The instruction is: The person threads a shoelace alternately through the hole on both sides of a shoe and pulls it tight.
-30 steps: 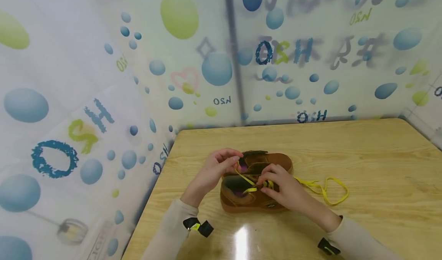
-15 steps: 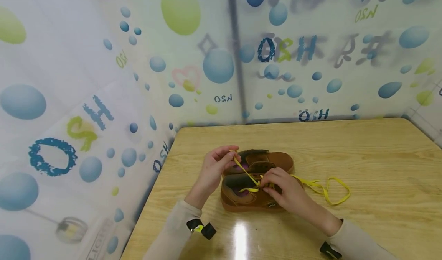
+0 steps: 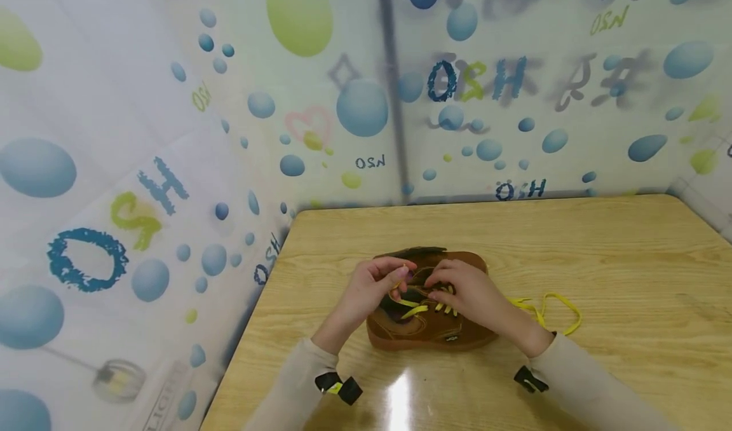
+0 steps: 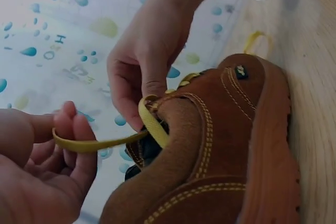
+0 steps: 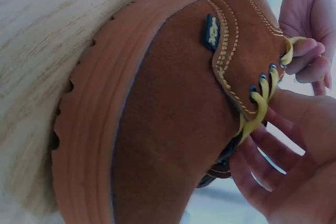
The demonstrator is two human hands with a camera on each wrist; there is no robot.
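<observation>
A brown shoe (image 3: pixel 434 330) with yellow laces lies on the table in front of me, toe to the right. My left hand (image 3: pixel 372 286) pinches one yellow lace (image 4: pixel 102 144) beside the ankle opening; the left wrist view has it stretched from the fingertips toward the top eyelets. Over the lacing, my right hand (image 3: pixel 474 294) grips the upper of the shoe, its thumb and fingers around the eyelet edge. The right wrist view has the lace rows (image 5: pixel 265 90) running through dark eyelets next to that thumb. Its fingertips are partly hidden.
Behind the near shoe stands a second brown shoe (image 3: pixel 473 261), partly covered by the hands. A loose yellow lace (image 3: pixel 563 301) loops on the wooden table (image 3: pixel 617 253) to the right. A printed curtain (image 3: pixel 320 132) borders the back and left of the table.
The left hand first drew the lace up and leftward, then came back right and lower, and the lace slackened. The right hand shifted slightly up across the eyelets, toward the rear shoe.
</observation>
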